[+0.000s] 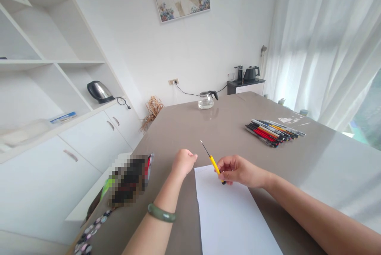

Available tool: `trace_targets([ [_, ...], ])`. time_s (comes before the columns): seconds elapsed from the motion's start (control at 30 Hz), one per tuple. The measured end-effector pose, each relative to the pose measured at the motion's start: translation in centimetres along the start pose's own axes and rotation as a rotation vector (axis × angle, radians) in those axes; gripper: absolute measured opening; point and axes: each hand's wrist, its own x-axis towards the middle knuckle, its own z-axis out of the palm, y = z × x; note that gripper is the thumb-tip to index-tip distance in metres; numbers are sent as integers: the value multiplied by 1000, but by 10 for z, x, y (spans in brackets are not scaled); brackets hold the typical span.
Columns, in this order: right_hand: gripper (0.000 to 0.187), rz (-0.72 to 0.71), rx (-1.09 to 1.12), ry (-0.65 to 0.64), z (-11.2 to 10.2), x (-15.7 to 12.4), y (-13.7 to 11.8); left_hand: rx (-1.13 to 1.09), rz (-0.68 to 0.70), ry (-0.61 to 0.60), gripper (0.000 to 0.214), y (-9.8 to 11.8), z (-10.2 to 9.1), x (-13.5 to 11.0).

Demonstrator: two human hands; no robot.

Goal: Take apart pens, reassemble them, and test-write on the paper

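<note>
My right hand (233, 169) grips a yellow pen barrel (214, 164) between thumb and fingers, above the top of a white paper sheet (229, 215). From the barrel's upper end a thin dark refill with a pale tip (204, 147) sticks out, pointing up and left. My left hand (183, 162) is closed in a pinch just left of the pen, apart from it. Something tiny and shiny shows at its fingertips, too small to name. A green bangle (161, 212) is on the left wrist.
A pile of pens (274, 131) lies at the right of the brown table (178, 128). At the far edge stands a glass pot (206, 100) with clear liquid. A blurred dark bag (129, 183) with a bead strap (89, 235) sits at the left edge.
</note>
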Motion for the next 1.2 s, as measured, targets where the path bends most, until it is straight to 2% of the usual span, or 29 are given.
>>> trace_targets([
  [0.13,23,-18,18,-6,-2,0,0,235,-38,17,20,3,8,5],
  [0.27,22,-11,19,-7,-4,1,1,368,-25,25,22,5,10,4],
  [0.43,24,3,22,-4,-6,2,3,402,0,35,26,6,6,0],
  [0.57,24,19,17,10,-5,3,5,357,35,75,27,5,-7,-6],
  [0.63,24,18,24,18,-5,4,5,239,100,98,28,6,-14,-10],
  [0.7,23,11,33,24,-3,4,4,-59,195,76,29,9,-19,-17],
  [0.77,23,7,38,31,-1,4,2,-377,228,-22,32,15,-22,-25],
  [0.87,24,5,44,32,2,2,0,-653,199,-194,36,28,-24,-37],
  [1.0,25,6,37,15,5,1,-2,-810,227,-274,34,40,-23,-49],
  [1.2,24,14,6,-4,6,3,1,-792,293,-224,24,42,-20,-50],
])
